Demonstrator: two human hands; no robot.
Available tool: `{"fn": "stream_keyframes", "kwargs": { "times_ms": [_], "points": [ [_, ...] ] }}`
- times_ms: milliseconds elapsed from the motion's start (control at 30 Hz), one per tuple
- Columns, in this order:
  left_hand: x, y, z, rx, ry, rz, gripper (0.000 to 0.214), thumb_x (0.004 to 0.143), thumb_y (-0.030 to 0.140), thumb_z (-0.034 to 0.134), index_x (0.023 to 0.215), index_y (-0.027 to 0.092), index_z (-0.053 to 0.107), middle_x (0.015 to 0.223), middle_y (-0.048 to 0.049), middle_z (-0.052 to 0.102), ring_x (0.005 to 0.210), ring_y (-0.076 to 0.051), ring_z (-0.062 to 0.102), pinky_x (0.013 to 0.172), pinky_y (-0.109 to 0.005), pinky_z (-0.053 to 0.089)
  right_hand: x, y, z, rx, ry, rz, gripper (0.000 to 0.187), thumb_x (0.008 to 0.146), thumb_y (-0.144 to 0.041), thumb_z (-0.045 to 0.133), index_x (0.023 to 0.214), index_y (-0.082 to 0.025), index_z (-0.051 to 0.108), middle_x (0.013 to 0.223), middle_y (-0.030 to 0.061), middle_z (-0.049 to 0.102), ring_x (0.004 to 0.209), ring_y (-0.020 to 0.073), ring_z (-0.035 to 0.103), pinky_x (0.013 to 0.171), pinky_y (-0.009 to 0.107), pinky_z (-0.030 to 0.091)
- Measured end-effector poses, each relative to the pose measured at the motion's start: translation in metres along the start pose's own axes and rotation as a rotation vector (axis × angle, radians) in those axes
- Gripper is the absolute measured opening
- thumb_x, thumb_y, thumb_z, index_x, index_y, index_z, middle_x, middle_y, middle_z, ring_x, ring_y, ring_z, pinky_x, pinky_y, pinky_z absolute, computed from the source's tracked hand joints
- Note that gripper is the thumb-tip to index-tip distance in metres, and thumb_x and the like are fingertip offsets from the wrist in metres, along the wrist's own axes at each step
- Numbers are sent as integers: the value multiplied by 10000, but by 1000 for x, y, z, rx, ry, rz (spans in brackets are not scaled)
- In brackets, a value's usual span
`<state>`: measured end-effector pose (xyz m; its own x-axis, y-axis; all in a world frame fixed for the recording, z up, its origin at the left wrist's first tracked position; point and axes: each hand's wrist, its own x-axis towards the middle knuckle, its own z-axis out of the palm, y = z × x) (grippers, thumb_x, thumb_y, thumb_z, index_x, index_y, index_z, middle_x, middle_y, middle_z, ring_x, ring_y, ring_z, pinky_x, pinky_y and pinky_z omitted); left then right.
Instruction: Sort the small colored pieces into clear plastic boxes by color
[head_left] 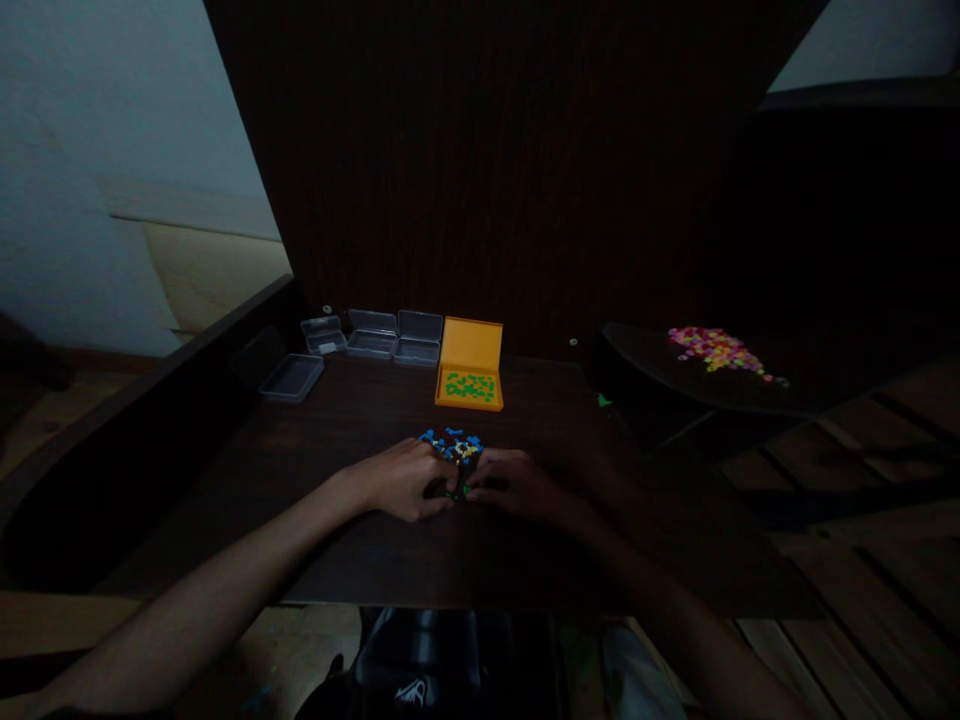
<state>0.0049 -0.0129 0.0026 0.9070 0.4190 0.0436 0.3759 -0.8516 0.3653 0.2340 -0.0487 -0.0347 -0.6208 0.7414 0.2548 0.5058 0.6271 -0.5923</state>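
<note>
My left hand (405, 480) and my right hand (517, 485) rest on a dark wooden table (337, 540), fingertips meeting around a small heap of mixed blue, yellow and dark beads (453, 446). Both hands have their fingers curled inward at the near edge of the heap, where a few green beads (456, 492) show between the fingertips. What the fingers pinch is too small and dim to make out. Behind the heap an open orange box (470, 375) holds green beads.
Several clear plastic boxes (373, 336) stand at the table's back left, one (291, 378) set apart nearer me. To the right, a dark round surface (675, 380) carries a pile of pink and yellow beads (716, 350). A dark wooden panel rises behind.
</note>
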Motion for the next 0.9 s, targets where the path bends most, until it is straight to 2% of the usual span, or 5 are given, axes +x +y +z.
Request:
{"fn": "stream_keyframes", "kwargs": {
  "times_ms": [267, 533, 900],
  "points": [
    [0, 0, 2, -35, 11, 42, 125, 804, 262, 634, 908, 233, 697, 848, -20, 713, 810, -185, 655, 713, -263, 447, 0, -1, 1, -8, -24, -15, 161, 863, -305, 621, 909, -177, 706, 862, 47, 669, 786, 144, 620, 728, 255, 467],
    [2, -3, 5, -100, 2, 107, 115, 848, 227, 584, 867, 220, 697, 802, -14, 715, 756, -159, 649, 688, -251, 447, 1, 0, 2, -18, -28, -12, 162, 871, -309, 609, 905, -186, 709, 852, 42, 666, 773, 142, 615, 721, 256, 464],
    [3, 0, 4, -47, -8, 94, 137, 846, 193, 565, 878, 214, 696, 811, -14, 714, 725, -153, 637, 646, -246, 427, 2, -2, -1, 19, -55, -33, 136, 873, -270, 603, 877, -168, 693, 854, 42, 643, 783, 142, 600, 717, 251, 458]
  ]
}}
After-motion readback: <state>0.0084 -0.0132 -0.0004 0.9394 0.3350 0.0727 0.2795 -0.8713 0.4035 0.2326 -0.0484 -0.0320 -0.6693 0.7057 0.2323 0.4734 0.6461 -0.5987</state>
